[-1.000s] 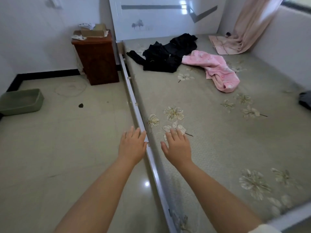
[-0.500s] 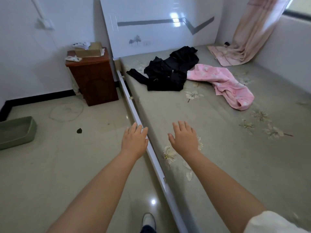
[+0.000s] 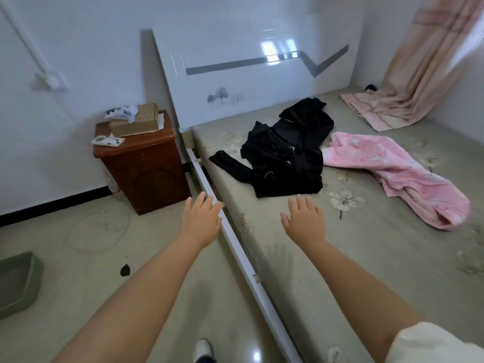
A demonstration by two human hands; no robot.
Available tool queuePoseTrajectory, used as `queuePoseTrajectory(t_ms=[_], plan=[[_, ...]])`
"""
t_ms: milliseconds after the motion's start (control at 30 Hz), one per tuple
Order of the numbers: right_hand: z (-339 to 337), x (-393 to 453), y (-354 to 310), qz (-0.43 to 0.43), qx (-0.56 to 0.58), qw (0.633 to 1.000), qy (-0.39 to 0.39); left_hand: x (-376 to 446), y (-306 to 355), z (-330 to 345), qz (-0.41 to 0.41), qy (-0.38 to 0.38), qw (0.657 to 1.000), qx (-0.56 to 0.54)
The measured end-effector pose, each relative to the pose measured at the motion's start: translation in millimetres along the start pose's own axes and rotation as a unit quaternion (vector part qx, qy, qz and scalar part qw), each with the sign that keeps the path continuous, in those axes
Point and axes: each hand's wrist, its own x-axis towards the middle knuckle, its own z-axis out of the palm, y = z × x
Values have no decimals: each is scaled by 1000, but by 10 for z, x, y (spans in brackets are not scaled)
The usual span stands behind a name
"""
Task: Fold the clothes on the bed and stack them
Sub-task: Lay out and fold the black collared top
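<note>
A heap of black clothes lies crumpled near the head of the bed, one sleeve trailing toward the left edge. Beside it on the right lies a pink flowered garment, spread loosely. My left hand is stretched out over the white bed rail, fingers apart, holding nothing. My right hand hovers over the mattress just in front of the black heap, fingers apart and empty, not touching the cloth.
A brown nightstand with a cardboard box stands left of the white headboard. A green bin sits on the floor at far left. A pink curtain drapes onto the bed's far right corner.
I have stepped along the bed toward its head. Both open hands are now much closer to the black clothes. The clothes themselves have not moved.
</note>
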Motion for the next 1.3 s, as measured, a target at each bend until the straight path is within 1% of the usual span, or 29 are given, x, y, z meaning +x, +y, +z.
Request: queuePoseTrajectory(t_ms=[100, 200, 333, 500, 600, 700, 800, 867, 900, 1000, 1067, 1133, 1167, 1200, 1233, 1300], plan=[[90, 608, -239, 27, -7, 1000, -2, 726, -411, 80, 25, 2, 1000, -2], [249, 1152, -365, 61, 0, 998, -23, 1479, -621, 165, 56, -16, 998, -14], [595, 1725, -312, 105, 13, 993, -53, 2327, -627, 431, 99, -44, 994, -25], [1201, 2644, -43, 174, 47, 977, -115, 3360, -556, 1041, 143, -94, 984, -43], [1591, 3160, 78, 218, 103, 961, -134, 3896, -490, 1430, 165, -129, 976, -53], [1925, 3571, 77, 271, 180, 932, -160, 4286, -370, 1770, 166, -173, 967, -80], [2245, 3918, 48, 312, 236, 904, -173, 4576, -228, 2117, 171, -186, 960, -121], [2430, 4026, 67, 321, 285, 889, -158, 4767, -106, 2321, 166, -181, 958, -146], [2505, 4011, 97, 310, 297, 890, -152, 4856, -19, 2405, 152, -186, 958, -159], [2572, 3765, 287, 259, 288, 911, -140, 5069, 265, 2585, 128, -211, 957, -156], [2500, 3531, 411, 226, 278, 928, -100, 5132, 383, 2662, 135, -190, 962, -139], [2418, 3320, 512, 197, 258, 945, -48, 5183, 435, 2663, 137, -179, 958, -176], [2390, 3268, 559, 184, 235, 954, -34, 5220, 416, 2633, 144, -174, 952, -207], [2365, 3230, 626, 183, 213, 959, -25, 5256, 381, 2581, 163, -172, 942, -239], [2332, 3209, 715, 199, 195, 960, -16, 5294, 330, 2506, 193, -168, 929, -268], [2261, 3188, 897, 264, 172, 949, 3, 5360, 148, 2288, 247, -140, 906, -313]])
